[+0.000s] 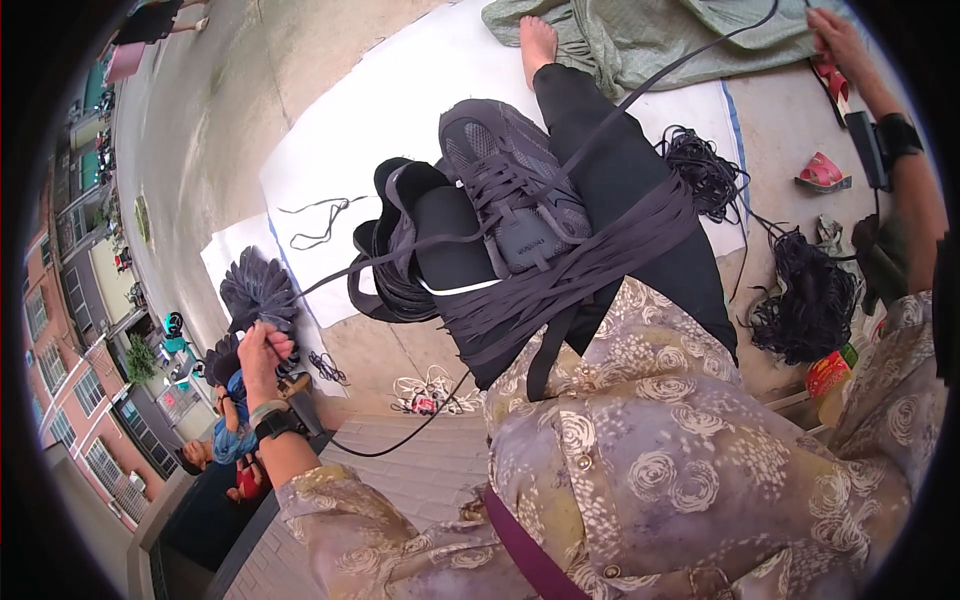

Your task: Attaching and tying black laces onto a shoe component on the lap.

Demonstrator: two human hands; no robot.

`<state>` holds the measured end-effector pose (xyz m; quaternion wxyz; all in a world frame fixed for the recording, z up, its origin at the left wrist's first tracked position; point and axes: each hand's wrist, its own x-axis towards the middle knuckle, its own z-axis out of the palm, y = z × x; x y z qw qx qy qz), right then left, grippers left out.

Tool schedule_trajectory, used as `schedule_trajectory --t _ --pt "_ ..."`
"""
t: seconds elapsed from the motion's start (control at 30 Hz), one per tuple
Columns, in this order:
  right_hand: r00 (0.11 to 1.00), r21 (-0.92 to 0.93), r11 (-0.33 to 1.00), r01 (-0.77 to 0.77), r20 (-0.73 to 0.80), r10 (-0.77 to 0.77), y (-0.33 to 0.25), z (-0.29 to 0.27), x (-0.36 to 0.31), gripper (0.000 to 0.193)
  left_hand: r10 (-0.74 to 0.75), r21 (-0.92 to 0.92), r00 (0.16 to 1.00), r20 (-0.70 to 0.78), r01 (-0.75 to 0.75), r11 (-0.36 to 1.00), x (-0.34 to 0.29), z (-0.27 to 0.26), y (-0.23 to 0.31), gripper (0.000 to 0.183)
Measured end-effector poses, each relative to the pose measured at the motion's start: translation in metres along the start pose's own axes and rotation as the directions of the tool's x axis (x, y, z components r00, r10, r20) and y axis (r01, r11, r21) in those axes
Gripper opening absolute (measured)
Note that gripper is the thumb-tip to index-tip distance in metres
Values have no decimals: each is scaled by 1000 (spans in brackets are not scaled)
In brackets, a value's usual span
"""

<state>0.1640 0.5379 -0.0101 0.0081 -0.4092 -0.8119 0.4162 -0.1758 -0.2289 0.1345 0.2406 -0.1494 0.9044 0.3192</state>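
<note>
A dark grey sneaker upper [525, 150], laced up the front, lies over my black-trousered lap with more dark uppers stacked at its left. Through it runs a long flat shoelace [640, 92], one length toward each hand. At the far right my raised right hand [838, 45] is closed on one length. My left hand [265, 348], low at the left, has its fingers pinched on the other length, beside a looped bundle of dark laces [258, 285]. A thick hank of dark laces [600, 265] lies across my thighs.
White sheeting [340, 130] covers the ground ahead, with a grey-green cloth [660, 45] at the far edge. Tangled dark laces [805, 295] and a red sandal [823, 172] lie at the right. White cords [435, 390] lie near my left side. Other people sit at the left.
</note>
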Motion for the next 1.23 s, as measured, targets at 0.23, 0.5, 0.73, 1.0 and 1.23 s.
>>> schedule_trajectory --t 0.23,0.5,0.73,1.0,1.23 --pt "774 461 836 -297 629 -72 -89 197 -135 26 82 -325 623 778 287 901 -60 217 16 29" --pt "812 571 698 -433 584 26 -127 259 -156 12 42 -258 675 737 224 940 -86 288 44 27" --pt "814 599 697 -394 580 -37 -124 271 -153 11 87 -237 713 696 113 965 -88 285 43 29" --pt "845 637 690 -343 531 -71 -130 276 -158 11 145 -325 810 569 60 944 -96 284 39 34" --pt "851 608 732 -309 520 -73 -130 276 -160 9 423 -6 849 317 -444 896 -91 270 41 37"
